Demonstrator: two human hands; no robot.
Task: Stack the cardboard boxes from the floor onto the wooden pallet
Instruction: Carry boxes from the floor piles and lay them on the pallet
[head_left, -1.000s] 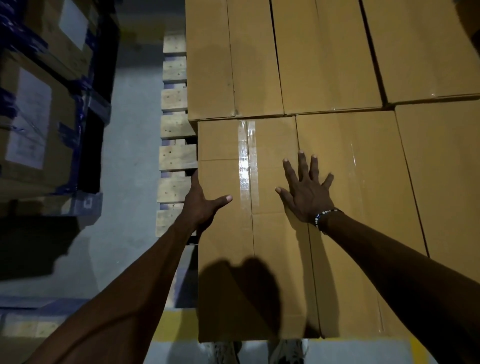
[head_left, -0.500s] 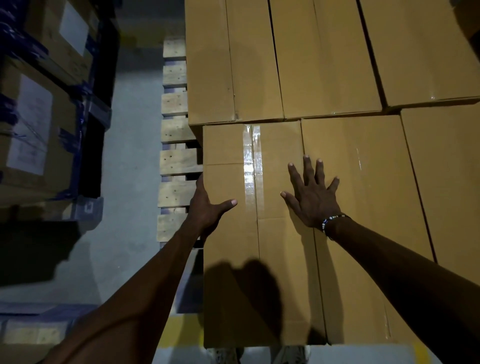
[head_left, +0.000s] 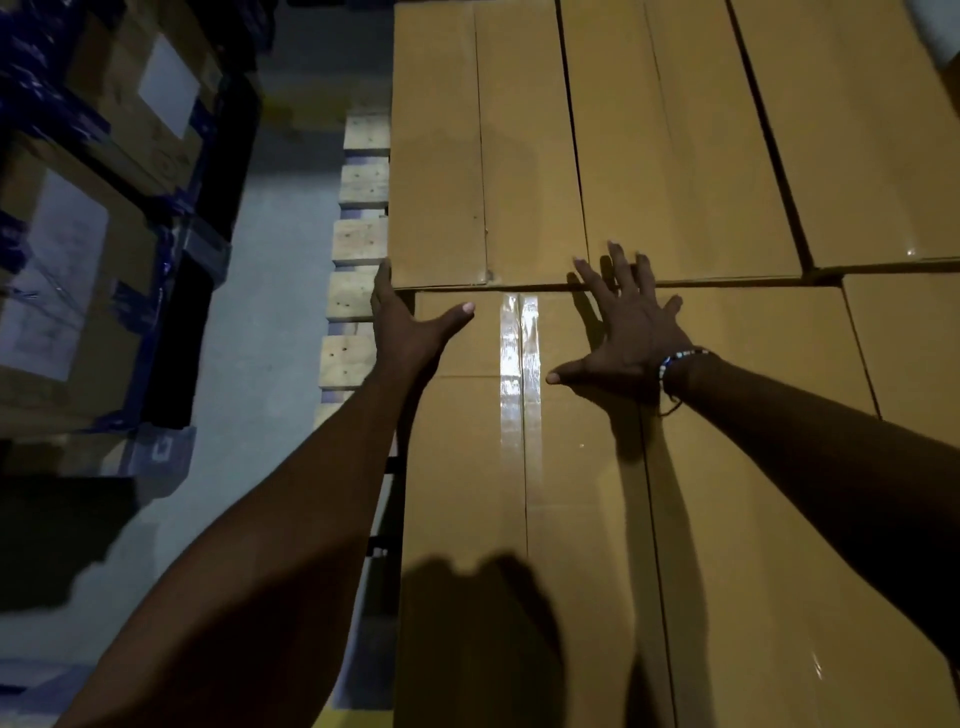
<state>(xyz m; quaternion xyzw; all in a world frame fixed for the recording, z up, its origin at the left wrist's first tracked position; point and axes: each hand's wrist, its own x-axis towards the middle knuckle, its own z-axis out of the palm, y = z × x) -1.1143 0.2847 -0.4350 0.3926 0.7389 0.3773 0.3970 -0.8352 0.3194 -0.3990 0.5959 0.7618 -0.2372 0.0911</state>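
A plain brown cardboard box (head_left: 519, 493) lies flat on top of the stack, a strip of shiny clear tape running along its middle seam, its far end butted against the row of boxes (head_left: 623, 145) behind it. More boxes like it sit tight against its right side. The pale slats of the wooden pallet (head_left: 358, 244) stick out to the left of the stack.

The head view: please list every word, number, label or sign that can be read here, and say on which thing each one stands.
No text can be read in this view.
White paper labels on the wrapped boxes at left: print too blurred and dark to read.
Taped cardboard box under both hands: plain, no print visible.
Other cardboard boxes on the wooden pallet: plain, no print visible.
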